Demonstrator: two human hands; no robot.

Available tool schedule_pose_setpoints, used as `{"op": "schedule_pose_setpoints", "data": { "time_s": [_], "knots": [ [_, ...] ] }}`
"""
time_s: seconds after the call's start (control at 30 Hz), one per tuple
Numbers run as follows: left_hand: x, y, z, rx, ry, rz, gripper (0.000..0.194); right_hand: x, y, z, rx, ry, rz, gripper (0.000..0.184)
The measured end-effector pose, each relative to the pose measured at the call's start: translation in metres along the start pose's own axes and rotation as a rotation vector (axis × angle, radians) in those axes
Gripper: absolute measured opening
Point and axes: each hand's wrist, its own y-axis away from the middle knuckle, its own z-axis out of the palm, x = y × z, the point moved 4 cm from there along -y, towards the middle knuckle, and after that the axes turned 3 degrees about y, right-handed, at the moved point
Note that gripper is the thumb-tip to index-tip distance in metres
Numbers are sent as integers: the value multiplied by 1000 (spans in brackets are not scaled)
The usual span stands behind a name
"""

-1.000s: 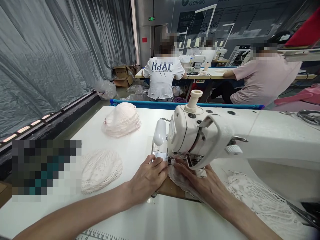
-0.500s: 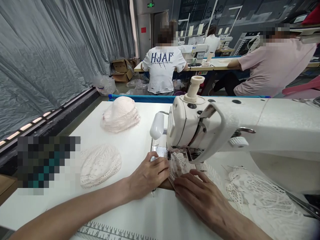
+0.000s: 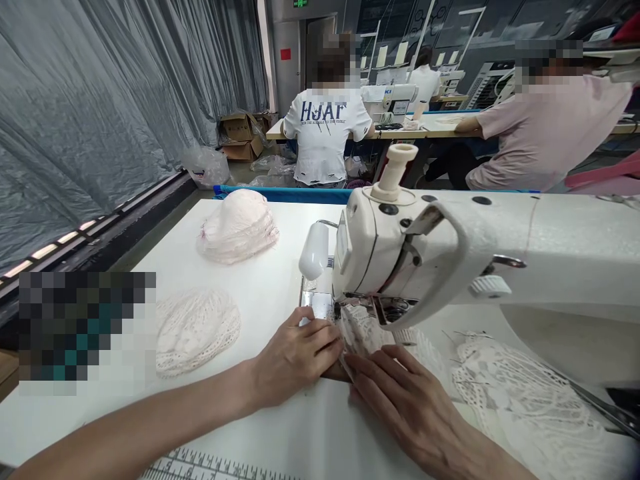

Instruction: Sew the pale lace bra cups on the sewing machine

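Observation:
A piece of pale lace fabric (image 3: 364, 328) lies under the needle area of a white sewing machine (image 3: 425, 247). My left hand (image 3: 299, 350) rests by the metal needle plate (image 3: 320, 305), with curled fingers closed on the lace's left edge. On the near side of the lace, my right hand (image 3: 407, 400) has its fingers pressed together and gripping the edge. Both hands' fingertips are partly hidden. A narrow brown strip (image 3: 336, 372) shows between the hands, its kind unclear.
Stacked pale fabric cups (image 3: 239, 227) and a lace piece (image 3: 197, 331) lie left. More lace (image 3: 520, 393) and dark scissors-like blades (image 3: 607, 408) are right. A ruler scale (image 3: 210, 465) marks the near edge. Co-workers (image 3: 327, 133) sit ahead.
The lace between the hands has shifted and folded slightly near the needle. My right hand has moved a little, and the view has tilted slightly. Both hands keep their hold.

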Motion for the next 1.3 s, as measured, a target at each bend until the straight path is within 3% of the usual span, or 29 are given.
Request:
{"op": "schedule_pose_setpoints", "data": {
  "time_s": [0.3, 0.43, 0.63, 0.9, 1.3],
  "knots": [
    [3, -1, -2, -29, -7, 16, 18, -1, 0, 3, -56, -31, 3, 15],
    [2, 2, 0, -13, 29, -13, 17, 6, -1, 2, -44, -133, 113, 19],
    [-1, 5, 4, 75, 66, -75, 17, 10, 3, 5, -14, -182, 132, 26],
    [2, 5, 0, 191, 49, -144, 12, 11, 3, 2, 38, -108, 128, 20],
    [6, 4, 8, 32, 14, -78, 13, 8, 1, 2, 28, -68, 109, 24]
  ]
}}
